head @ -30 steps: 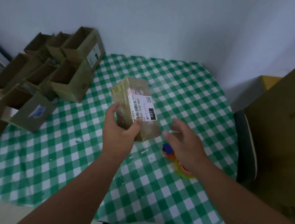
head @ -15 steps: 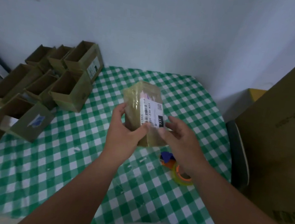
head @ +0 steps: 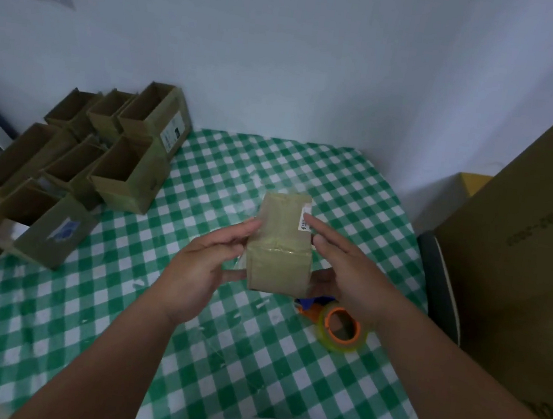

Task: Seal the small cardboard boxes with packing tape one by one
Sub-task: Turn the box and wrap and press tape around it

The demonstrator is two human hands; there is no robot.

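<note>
I see 2 bare hands holding 1 small closed cardboard box [head: 279, 244] in the air above a table covered with a green and white checked cloth [head: 116, 329]. The left hand [head: 201, 269] presses its straight fingers flat against the box's left side, thumb under the lower edge. The right hand [head: 352, 276] does the same on the right side, its fingers straight, with 1 fingertip lying across a white printed label [head: 305, 220] at the box's upper right edge. The box is held between the 2 palms, 1 end face turned toward me, its surface glossy with clear tape.

On the cloth just below the right wrist lies a roll of clear packing tape [head: 344, 327] with an orange core, touching a blue and orange object [head: 312, 304] I cannot identify. At the table's far left stands a cluster of open-topped cardboard boxes [head: 66, 164], packed close together. A large brown carton [head: 521, 254] stands at the right edge, beside the table.
</note>
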